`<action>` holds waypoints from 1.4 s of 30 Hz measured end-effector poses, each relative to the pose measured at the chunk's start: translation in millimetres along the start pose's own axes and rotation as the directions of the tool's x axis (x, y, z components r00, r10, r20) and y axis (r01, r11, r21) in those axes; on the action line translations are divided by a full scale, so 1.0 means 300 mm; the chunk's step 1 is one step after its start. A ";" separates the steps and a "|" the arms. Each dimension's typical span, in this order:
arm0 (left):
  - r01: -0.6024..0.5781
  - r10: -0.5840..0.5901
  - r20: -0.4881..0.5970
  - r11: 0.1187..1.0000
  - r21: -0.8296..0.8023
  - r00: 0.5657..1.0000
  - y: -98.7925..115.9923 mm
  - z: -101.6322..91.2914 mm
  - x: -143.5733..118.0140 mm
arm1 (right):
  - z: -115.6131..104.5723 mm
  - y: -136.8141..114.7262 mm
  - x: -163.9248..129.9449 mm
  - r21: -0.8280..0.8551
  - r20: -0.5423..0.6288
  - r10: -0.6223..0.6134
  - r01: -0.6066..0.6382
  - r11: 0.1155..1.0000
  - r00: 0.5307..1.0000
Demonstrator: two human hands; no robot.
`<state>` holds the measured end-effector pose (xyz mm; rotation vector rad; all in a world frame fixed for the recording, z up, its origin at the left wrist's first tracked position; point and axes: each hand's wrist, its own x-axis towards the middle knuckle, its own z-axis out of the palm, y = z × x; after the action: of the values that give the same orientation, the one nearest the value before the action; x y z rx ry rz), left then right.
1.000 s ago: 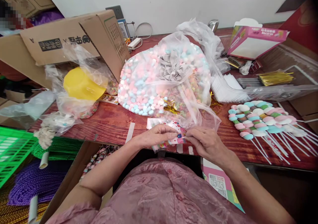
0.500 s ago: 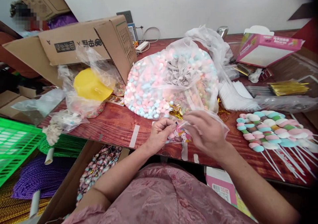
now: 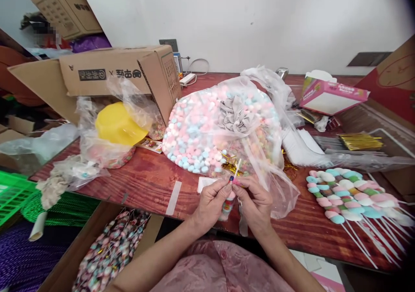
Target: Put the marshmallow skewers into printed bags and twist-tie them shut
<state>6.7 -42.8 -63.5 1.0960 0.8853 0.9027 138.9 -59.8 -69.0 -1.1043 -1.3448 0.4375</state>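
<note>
- While both hands meet at the near edge of the table (image 3: 147, 184), the left hand (image 3: 207, 205) pinches the neck of a wrapped candy (image 3: 228, 206) between thumb and fingers.
- Just beside it, the right hand (image 3: 257, 201) is also closed in a narrow pinch at that neck, its thumb close to the left one.
- The candy hangs below the fingertips, over the near edge; a white stick (image 3: 238, 167) points up and away above them.
- Beyond the hands lies a large clear bag (image 3: 194, 132) full of pink, white and blue candies, with a grey bunched cloth (image 3: 236, 115) on top and gold ties (image 3: 229, 164) at its near side.
- To the right, candy skewers (image 3: 350, 192) lie in a pile, their white sticks pointing near and right.
- Farther right are a stack of white paper (image 3: 303, 147) and a pink carton (image 3: 352, 91).
- To the left, a yellow bowl (image 3: 118, 123) rests among clear plastic, before a cardboard box (image 3: 106, 74).
- Below the table on the near left, a heap of small candies (image 3: 103, 249) fills another box.
</note>
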 end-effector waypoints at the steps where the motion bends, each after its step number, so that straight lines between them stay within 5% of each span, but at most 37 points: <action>1: 0.015 -0.015 0.000 1.000 0.011 1.000 0.001 -0.005 -0.001 | 0.007 0.002 0.002 -0.014 -0.015 -0.010 0.010 1.000 1.000; 6: -0.008 0.009 0.036 1.000 -0.029 0.999 0.011 -0.030 0.009 | 0.034 0.011 0.010 -0.092 -0.042 -0.155 0.151 0.984 0.987; 9: 0.138 -0.111 0.152 0.975 -0.174 0.982 0.014 -0.045 0.014 | 0.031 0.005 0.017 -0.075 -0.033 -0.179 0.176 0.982 0.983; 15: 0.441 -0.300 0.452 0.863 -0.247 0.840 0.031 -0.074 0.020 | 0.060 -0.013 0.008 0.143 -0.034 0.043 -0.038 0.989 0.998; 19: 0.409 -0.254 0.481 0.877 -0.252 0.839 0.050 -0.090 0.031 | 0.042 0.009 0.019 0.176 -0.122 0.101 -0.078 0.981 0.987; 22: 0.379 -0.228 0.518 0.903 -0.205 0.825 0.059 -0.104 0.034 | -0.038 0.005 0.041 0.017 -0.214 -0.065 0.071 0.997 0.975; 24: 0.394 -0.258 0.535 0.906 -0.154 0.804 0.060 -0.115 0.032 | -0.096 -0.019 0.053 -0.285 0.086 -0.356 0.365 0.886 0.931; 25: 0.406 -0.282 0.549 0.907 -0.115 0.787 0.059 -0.119 0.031 | -0.119 -0.033 0.056 -0.340 0.291 -0.433 0.516 0.786 0.853; 27: 0.420 -0.330 0.590 0.907 -0.019 0.737 0.057 -0.127 0.027 | -0.145 -0.060 0.055 -0.301 0.627 -0.431 0.713 0.634 0.649; 29: 0.442 -0.384 0.624 0.894 0.069 0.680 0.054 -0.134 0.024 | -0.152 -0.074 0.047 -0.243 0.759 -0.369 0.759 0.604 0.536; 34: 0.466 -0.463 0.694 0.861 0.203 0.551 0.055 -0.142 0.013 | -0.137 -0.054 -0.002 -0.280 0.778 -0.318 0.751 0.598 0.542; 36: 0.329 -0.453 0.675 0.891 0.314 0.583 0.062 -0.140 0.002 | -0.128 -0.036 -0.022 -0.334 0.769 -0.262 0.715 0.614 0.584; 38: 0.040 -0.381 0.603 0.866 0.499 0.701 0.070 -0.132 -0.011 | -0.118 -0.016 -0.033 -0.390 0.763 -0.158 0.642 0.660 0.626; 40: -0.245 -0.244 0.549 0.702 0.668 0.799 0.076 -0.123 -0.022 | -0.111 0.000 -0.031 -0.421 0.772 -0.031 0.548 0.723 0.634; 42: -0.355 -0.160 0.525 0.571 0.740 0.836 0.078 -0.117 -0.023 | -0.112 0.004 -0.018 -0.443 0.779 0.054 0.488 0.753 0.624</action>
<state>-31.6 -32.4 -47.8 2.1280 0.7450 0.1474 168.6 -76.4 -67.9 -1.3039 -2.5140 0.2496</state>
